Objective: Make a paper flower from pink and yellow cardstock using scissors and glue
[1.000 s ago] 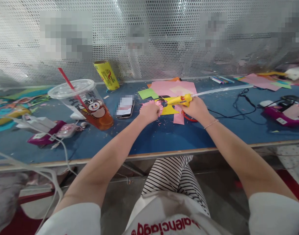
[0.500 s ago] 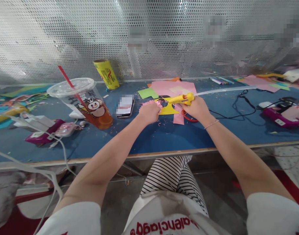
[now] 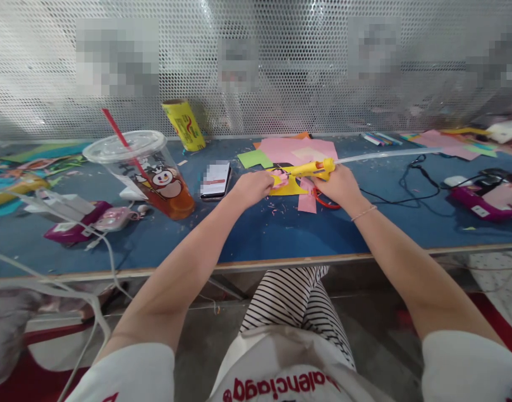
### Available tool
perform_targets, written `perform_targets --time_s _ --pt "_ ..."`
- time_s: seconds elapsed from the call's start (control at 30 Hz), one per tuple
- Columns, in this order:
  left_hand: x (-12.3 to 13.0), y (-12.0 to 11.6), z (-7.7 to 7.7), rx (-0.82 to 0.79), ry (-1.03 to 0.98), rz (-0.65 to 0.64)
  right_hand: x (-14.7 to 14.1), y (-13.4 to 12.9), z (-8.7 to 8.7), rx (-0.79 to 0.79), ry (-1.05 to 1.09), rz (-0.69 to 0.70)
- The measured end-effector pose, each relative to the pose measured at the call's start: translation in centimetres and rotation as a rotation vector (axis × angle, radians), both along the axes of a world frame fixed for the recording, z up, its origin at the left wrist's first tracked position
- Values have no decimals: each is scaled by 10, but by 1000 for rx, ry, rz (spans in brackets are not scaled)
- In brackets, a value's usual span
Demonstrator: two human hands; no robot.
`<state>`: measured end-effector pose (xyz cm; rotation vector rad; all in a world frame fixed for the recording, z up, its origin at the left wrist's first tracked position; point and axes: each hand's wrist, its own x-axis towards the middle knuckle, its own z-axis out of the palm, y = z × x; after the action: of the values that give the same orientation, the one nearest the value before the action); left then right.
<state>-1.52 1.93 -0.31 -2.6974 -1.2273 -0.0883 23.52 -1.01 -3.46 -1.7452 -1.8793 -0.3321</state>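
Note:
My right hand [image 3: 337, 181] is wrapped round a yellow glue gun [image 3: 310, 168], whose tip points left; a long clear glue stick [image 3: 385, 154] runs out of its back. My left hand [image 3: 256, 187] pinches a pink fringed paper piece [image 3: 280, 178] right at the gun's tip. Beneath them lies a yellow paper [image 3: 287, 190] with dark shapes on it, partly covered. A pink paper strip [image 3: 307, 202] and red-handled scissors [image 3: 326, 200] lie under and beside my right hand.
A large drink cup [image 3: 155, 176] with a red straw, a phone [image 3: 215, 180] and a yellow tube [image 3: 184, 125] stand or lie left of my hands. Pink sheets [image 3: 297, 148] lie behind. A black cable [image 3: 406, 198] crosses the blue table [image 3: 289, 240] at right.
The pink fringed paper has moved right with my left hand, from beside the yellow paper to over it, at the glue gun's tip. My right hand has barely moved.

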Motion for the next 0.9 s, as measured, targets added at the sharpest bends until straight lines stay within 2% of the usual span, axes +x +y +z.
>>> perform_targets --time_s 0.2,0.5,0.7,0.9 --pt "-1 2 -4 -64 56 34 1 2 -1 23 5 -1" --pt "-1 14 -17 -106 -76 -127 0 0 0 23 8 7" --pt "10 9 -18 -154 -152 -58 -1 0 1 28 7 8" --pt "24 8 -25 -27 -90 -11 -2 -2 2 66 31 34"
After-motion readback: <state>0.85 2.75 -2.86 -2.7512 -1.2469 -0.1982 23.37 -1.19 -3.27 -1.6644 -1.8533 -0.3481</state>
